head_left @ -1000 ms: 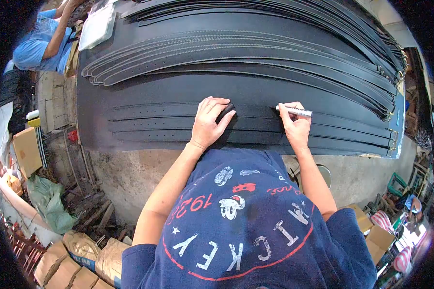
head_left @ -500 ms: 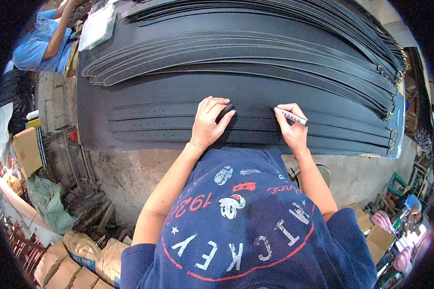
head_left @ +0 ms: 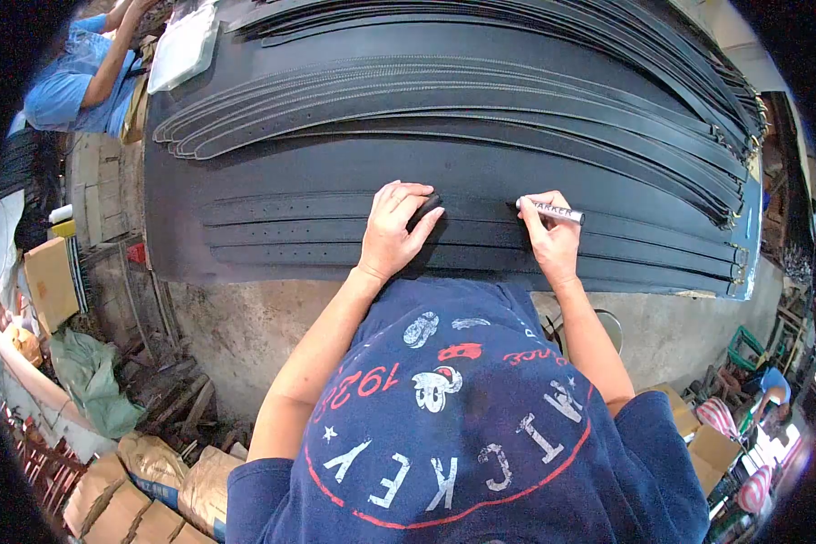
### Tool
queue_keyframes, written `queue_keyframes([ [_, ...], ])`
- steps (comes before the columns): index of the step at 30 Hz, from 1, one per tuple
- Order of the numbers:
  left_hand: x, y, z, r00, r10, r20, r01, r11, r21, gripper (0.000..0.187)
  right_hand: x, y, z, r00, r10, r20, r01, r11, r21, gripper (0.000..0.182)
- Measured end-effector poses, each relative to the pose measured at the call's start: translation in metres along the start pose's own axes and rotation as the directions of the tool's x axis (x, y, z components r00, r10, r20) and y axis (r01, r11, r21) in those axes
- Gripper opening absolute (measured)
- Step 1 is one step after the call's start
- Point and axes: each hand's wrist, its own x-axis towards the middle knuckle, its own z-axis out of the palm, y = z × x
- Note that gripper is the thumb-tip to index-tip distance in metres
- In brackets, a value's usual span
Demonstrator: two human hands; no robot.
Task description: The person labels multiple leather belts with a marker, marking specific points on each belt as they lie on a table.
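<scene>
My right hand (head_left: 553,238) is closed around a white marker (head_left: 558,211) with a dark end, its tip near the black belts (head_left: 626,238) laid side by side along the table's near edge. Those belts have punched holes on the left and metal buckles on the right. Farther left, my left hand (head_left: 395,227) rests over the same belts, its fingers and thumb curled round a small rounded black object (head_left: 424,207). Most of that object is hidden under the fingers, so its kind cannot be made out.
More stitched black belts (head_left: 335,98) lie fanned across the dark table (head_left: 177,204), with another pile (head_left: 553,20) at the far side. A clear plastic container (head_left: 183,56) sits at the far left corner. A person in a blue shirt (head_left: 82,86) is beyond it. Cardboard boxes (head_left: 109,499) stand lower left.
The marker in my right hand has swung to a more level angle, with a slight shift of the fingers. My left hand stays in place.
</scene>
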Motion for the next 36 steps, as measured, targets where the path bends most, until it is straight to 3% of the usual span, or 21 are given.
queue_keyframes([
  [5, 0.001, 0.001, -0.001, 1.000, 0.000, -0.001, 0.000, 1.000, -0.007, 0.017, 0.002, -0.011, 0.003, 0.999, 0.027, -0.022, -0.029, 0.996, -0.082, 0.013],
  [11, 0.001, 0.001, -0.001, 1.000, -0.005, 0.000, 0.005, 1.000, -0.006, 0.017, 0.002, -0.007, 0.008, 0.999, 0.035, -0.037, -0.033, 0.999, 0.033, 0.013],
  [17, 0.001, 0.002, -0.002, 1.000, -0.010, 0.001, 0.010, 1.000, -0.004, 0.018, 0.001, -0.013, 0.010, 0.998, 0.023, -0.053, -0.025, 0.999, -0.037, 0.014],
  [23, 0.000, 0.001, -0.001, 1.000, -0.010, -0.011, 0.010, 1.000, -0.003, 0.018, 0.000, -0.018, 0.015, 0.993, -0.113, -0.042, 0.101, 0.968, -0.232, 0.016],
  [26, 0.001, 0.001, 0.000, 1.000, -0.012, -0.015, 0.011, 1.000, -0.006, 0.017, -0.002, -0.014, 0.016, 0.992, -0.124, -0.011, 0.119, 0.967, -0.227, 0.015],
  [32, 0.001, 0.001, -0.001, 1.000, 0.007, -0.026, -0.008, 1.000, -0.020, 0.020, -0.003, -0.017, 0.023, 0.997, 0.074, 0.031, -0.075, 0.997, 0.029, 0.013],
  [36, 0.000, -0.001, 0.000, 0.999, 0.014, -0.035, -0.014, 1.000, -0.021, 0.021, -0.004, -0.014, 0.028, 0.998, 0.052, 0.044, -0.054, 0.998, 0.039, 0.012],
])
